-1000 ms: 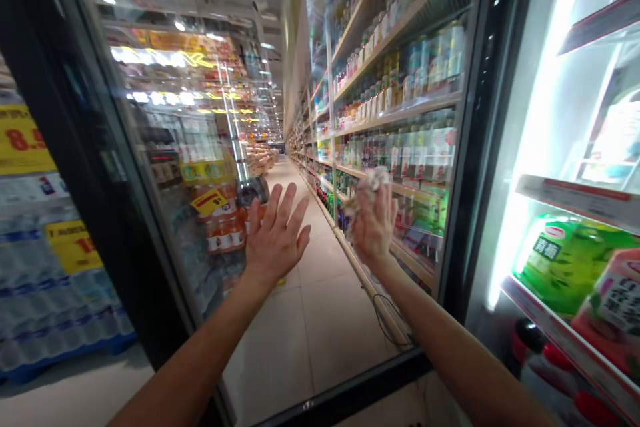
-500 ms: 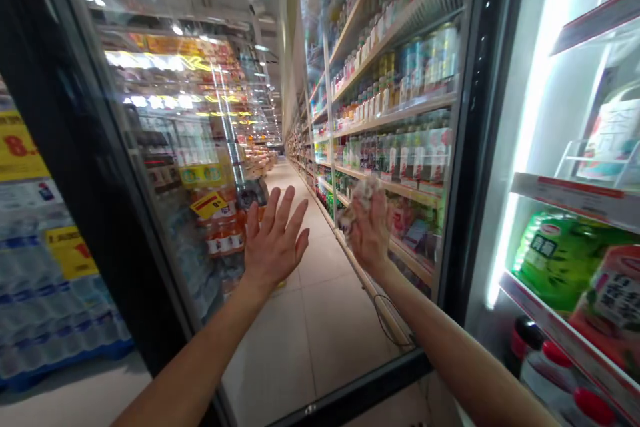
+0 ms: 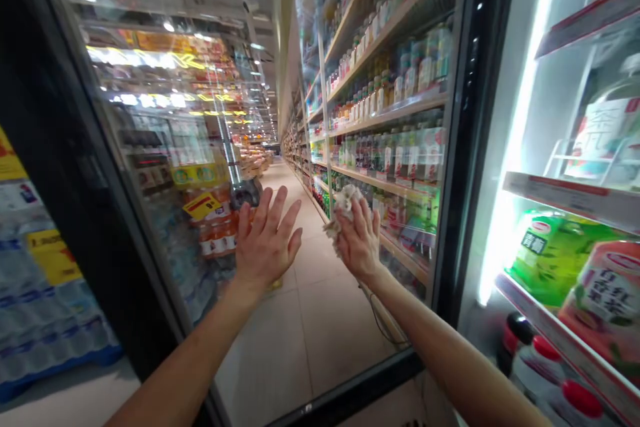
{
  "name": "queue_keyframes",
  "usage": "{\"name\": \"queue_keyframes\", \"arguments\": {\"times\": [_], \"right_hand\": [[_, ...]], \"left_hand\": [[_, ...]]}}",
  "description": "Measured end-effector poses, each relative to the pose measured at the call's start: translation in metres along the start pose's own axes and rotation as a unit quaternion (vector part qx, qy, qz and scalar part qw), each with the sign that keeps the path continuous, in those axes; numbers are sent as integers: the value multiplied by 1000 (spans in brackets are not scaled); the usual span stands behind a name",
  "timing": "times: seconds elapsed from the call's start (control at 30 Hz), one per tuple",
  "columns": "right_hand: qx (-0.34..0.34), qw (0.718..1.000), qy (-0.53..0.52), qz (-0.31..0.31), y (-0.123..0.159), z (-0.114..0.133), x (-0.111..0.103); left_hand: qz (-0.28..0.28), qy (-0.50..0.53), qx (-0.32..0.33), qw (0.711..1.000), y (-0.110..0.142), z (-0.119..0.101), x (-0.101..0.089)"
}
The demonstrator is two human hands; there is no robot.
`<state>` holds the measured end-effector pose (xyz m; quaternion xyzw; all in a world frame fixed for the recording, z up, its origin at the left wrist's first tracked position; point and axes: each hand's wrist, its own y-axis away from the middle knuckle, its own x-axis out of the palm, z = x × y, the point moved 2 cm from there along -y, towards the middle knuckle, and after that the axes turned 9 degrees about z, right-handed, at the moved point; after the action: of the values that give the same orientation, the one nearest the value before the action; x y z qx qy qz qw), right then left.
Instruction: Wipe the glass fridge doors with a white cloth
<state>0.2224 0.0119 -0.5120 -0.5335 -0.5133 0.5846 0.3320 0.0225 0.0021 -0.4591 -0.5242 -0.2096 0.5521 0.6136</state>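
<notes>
A glass door with a black frame [image 3: 465,127] stands open before me. My left hand [image 3: 267,240] lies flat against the glass, fingers spread, holding nothing. Farther right, my right hand [image 3: 361,240] presses a crumpled whitish cloth [image 3: 345,205] to the same pane. Its fingers lie over the cloth, which bunches out beyond their tips and along the hand's left side. The palms of both hands are hidden from me.
To the right is a lit cooler with shelves [image 3: 575,197], holding a green drink pack [image 3: 555,247], a reddish bottle [image 3: 607,307] and red-capped bottles [image 3: 545,357]. Stacked water bottles [image 3: 55,320] stand left. A store aisle with shelved drinks shows in the glass.
My right hand has slid with the cloth a little left and down across the glass. The left hand stays flat on the pane. The whole view has shifted slightly.
</notes>
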Motion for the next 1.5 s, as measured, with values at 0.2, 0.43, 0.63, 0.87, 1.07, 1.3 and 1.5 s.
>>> {"name": "queue_keyframes", "arguments": {"times": [0.2,0.43,0.63,0.87,1.07,1.3,1.5], "right_hand": [[204,977,12,-63,5,-89,-7],[78,997,-2,-13,-14,-14,-3],[56,998,9,-11,7,-40,-5],[174,982,-13,-68,-4,-36,-6],[38,999,-4,-1,9,-30,-3],[235,968,-15,-87,9,-55,-8],[-52,998,-5,28,34,-4,0]], "left_hand": [[7,8,0,1000,1,0,2],[-2,3,3,1000,0,1,2],[3,2,6,1000,0,0,-1],[4,-5,2,1000,0,-3,-4],[4,33,-2,999,1,-2,-5],[5,19,-1,1000,1,-4,-7],[0,14,3,1000,1,-3,-8]]}}
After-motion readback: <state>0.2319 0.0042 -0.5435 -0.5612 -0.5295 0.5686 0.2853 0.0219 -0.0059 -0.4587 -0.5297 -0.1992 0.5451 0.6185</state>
